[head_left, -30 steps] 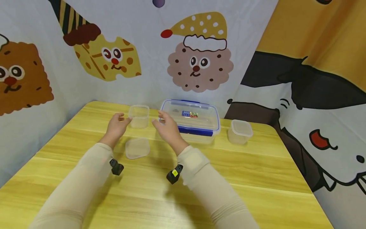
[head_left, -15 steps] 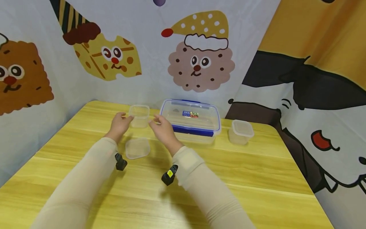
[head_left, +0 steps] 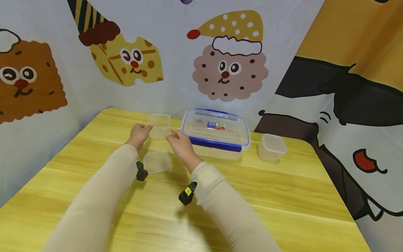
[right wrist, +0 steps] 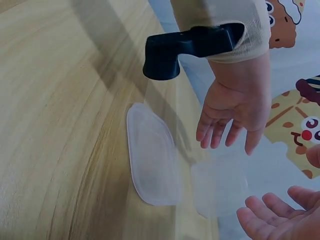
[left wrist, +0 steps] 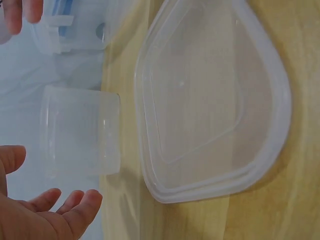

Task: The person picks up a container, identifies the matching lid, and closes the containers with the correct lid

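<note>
A small clear plastic food container (head_left: 159,130) without its lid stands at the back left of the table. My left hand (head_left: 139,135) is at its left side, its fingertips overlapping the wall in the head view. In the left wrist view, a narrow gap shows between those fingers (left wrist: 90,202) and the container (left wrist: 80,132). On the opposite side, my right hand (head_left: 182,146) has its thumb and fingers spread by the right wall. Nearer to me, a translucent square lid (head_left: 156,162) lies flat on the wood. Neither hand holds anything.
A large clear storage box (head_left: 215,134) with blue clips stands right of the hands, close to the right one. Farther right is another small container (head_left: 271,149) with its lid on. A cartoon-printed cloth (head_left: 176,94) hangs behind the wooden table (head_left: 252,196).
Both hands have closed in on the small container, the left moving right and the right moving left. The head view has turned slightly left. The containers and lid stay in place.
</note>
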The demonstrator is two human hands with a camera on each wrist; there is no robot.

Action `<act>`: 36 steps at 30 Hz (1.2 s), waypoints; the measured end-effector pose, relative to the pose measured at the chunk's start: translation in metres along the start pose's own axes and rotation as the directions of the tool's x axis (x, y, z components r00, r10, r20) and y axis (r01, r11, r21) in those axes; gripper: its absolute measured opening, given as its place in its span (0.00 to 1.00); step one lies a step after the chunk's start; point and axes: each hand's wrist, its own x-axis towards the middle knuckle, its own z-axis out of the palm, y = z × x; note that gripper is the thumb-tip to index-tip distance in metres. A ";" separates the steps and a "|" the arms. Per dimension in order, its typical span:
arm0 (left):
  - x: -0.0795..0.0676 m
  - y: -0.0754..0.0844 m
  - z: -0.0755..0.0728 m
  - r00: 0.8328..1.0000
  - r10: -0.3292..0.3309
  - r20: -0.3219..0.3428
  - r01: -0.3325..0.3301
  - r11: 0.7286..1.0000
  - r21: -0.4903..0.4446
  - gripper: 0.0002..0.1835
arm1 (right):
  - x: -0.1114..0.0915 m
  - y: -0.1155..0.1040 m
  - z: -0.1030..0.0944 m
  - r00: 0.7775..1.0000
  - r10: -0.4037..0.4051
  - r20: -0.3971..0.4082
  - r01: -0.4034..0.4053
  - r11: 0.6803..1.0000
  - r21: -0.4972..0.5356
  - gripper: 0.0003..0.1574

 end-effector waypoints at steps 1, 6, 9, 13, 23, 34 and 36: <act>0.002 -0.001 0.000 1.000 -0.008 0.007 0.008 1.000 0.008 0.32 | 0.000 0.001 0.000 1.000 -0.003 -0.001 0.003 1.000 -0.001 0.31; 0.012 -0.005 -0.002 0.998 -0.049 0.036 0.048 0.998 0.026 0.32 | 0.003 0.004 0.003 1.000 0.002 0.004 -0.002 1.000 -0.009 0.30; 0.020 -0.006 -0.001 0.998 -0.060 0.034 0.059 0.998 0.037 0.31 | 0.004 0.006 0.003 1.000 0.013 0.003 -0.013 1.000 -0.015 0.31; 0.028 -0.006 -0.001 0.996 -0.081 0.036 0.080 0.996 0.043 0.30 | 0.004 0.007 0.001 1.000 0.023 -0.004 -0.023 1.000 -0.011 0.31; 0.033 -0.005 0.005 0.991 -0.134 -0.002 0.134 0.991 -0.001 0.29 | 0.005 0.013 -0.001 1.000 0.023 -0.006 -0.023 1.000 -0.020 0.30; 0.031 -0.006 0.003 0.978 -0.207 -0.022 0.203 0.973 -0.112 0.28 | 0.005 0.015 0.000 1.000 0.005 -0.006 -0.006 0.999 -0.050 0.30; 0.031 -0.006 0.002 0.977 -0.213 -0.013 0.210 0.970 -0.122 0.27 | 0.005 0.015 0.000 1.000 0.005 -0.007 -0.006 0.998 -0.064 0.30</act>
